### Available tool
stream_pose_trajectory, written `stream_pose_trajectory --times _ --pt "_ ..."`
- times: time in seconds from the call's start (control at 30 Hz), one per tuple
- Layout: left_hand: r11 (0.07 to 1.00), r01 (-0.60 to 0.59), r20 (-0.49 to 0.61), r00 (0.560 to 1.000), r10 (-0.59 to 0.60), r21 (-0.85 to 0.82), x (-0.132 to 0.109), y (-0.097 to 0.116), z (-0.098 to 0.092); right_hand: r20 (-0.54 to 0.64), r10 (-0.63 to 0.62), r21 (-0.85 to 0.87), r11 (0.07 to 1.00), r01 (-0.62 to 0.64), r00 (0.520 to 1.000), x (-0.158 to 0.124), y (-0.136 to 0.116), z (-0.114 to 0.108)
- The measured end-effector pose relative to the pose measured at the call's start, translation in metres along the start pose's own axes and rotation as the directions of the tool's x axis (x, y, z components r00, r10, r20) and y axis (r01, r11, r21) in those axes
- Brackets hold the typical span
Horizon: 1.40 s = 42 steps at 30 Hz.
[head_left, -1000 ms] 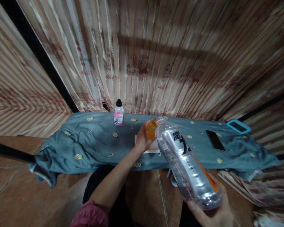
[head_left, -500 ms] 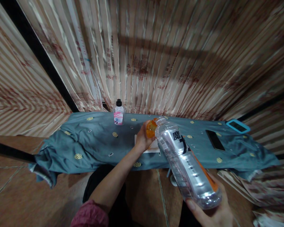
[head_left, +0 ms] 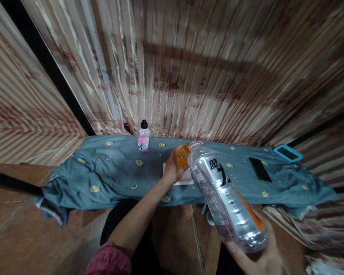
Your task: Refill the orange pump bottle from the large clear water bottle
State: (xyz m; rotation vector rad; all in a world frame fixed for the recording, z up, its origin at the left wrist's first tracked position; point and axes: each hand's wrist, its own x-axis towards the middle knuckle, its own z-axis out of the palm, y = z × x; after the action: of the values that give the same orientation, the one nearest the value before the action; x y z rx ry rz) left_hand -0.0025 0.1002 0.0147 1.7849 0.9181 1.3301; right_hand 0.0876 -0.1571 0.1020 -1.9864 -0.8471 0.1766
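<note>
Left hand (head_left: 172, 170) closes its fingers around the orange cap (head_left: 183, 154) of a large clear bottle (head_left: 226, 198). The bottle is held tilted in the air over the near edge of the table, with its neck toward 11 o'clock and its base toward 5 o'clock. The right hand (head_left: 260, 259) cups the base from below. To turn such a cap well, I judge the right hand should hold the base firm and the neck a little raised, so that nothing spills. A blue-grey cloth (head_left: 103, 175) with gold marks covers the table. At 10 o'clock from the cap a small bottle with a pink label (head_left: 143, 139) stands upright, a white paper (head_left: 186, 179) lies under the left hand, and at 3 o'clock lies a black phone (head_left: 260, 170). A striped shiny curtain (head_left: 189, 76) closes the room behind, above a floor of brown tiles (head_left: 31, 236).
</note>
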Motion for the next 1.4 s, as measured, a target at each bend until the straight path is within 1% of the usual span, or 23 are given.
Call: stream_pose_trajectory --times 0.33,0.47,0.67,0.8,1.0,1.2,1.3,1.4 --pt "1.000 -0.009 0.006 1.000 0.009 -0.006 0.0000 0.0011 -0.0011 0.000 -0.009 0.001 1.000 0.009 1.000 -0.0004 0.0018 0.0004" --pt "1.000 0.010 0.011 1.000 -0.010 0.000 0.0000 0.0033 -0.0023 -0.006 -0.001 -0.020 1.000 0.001 1.000 -0.0002 0.0019 0.0003" --pt "1.000 0.015 0.005 1.000 -0.015 0.002 -0.0005 0.0032 -0.0019 0.002 0.012 0.071 0.997 -0.012 1.000 -0.0005 0.0006 0.0017" --pt "1.000 0.020 0.008 1.000 -0.020 0.009 -0.0003 0.0039 -0.0019 0.003 0.021 0.037 0.999 -0.021 1.000 -0.0007 -0.0005 0.0011" --pt "0.999 0.024 0.008 1.000 -0.024 0.031 0.0004 0.0021 -0.0014 0.003 0.018 0.039 0.999 -0.018 1.000 -0.0001 0.0003 0.0002" --pt "1.000 -0.010 0.012 1.000 0.010 0.020 -0.0007 0.0020 -0.0016 -0.002 0.009 0.023 1.000 -0.009 1.000 0.0002 0.0021 0.0000" --pt "1.000 -0.015 0.017 1.000 0.015 0.027 -0.0011 0.0022 -0.0021 -0.003 0.000 -0.011 1.000 0.000 1.000 0.0005 0.0041 -0.0006" --pt "0.999 -0.016 0.019 1.000 0.015 0.033 -0.0007 0.0007 -0.0020 -0.006 -0.002 -0.001 1.000 0.002 1.000 0.0007 0.0050 -0.0003"
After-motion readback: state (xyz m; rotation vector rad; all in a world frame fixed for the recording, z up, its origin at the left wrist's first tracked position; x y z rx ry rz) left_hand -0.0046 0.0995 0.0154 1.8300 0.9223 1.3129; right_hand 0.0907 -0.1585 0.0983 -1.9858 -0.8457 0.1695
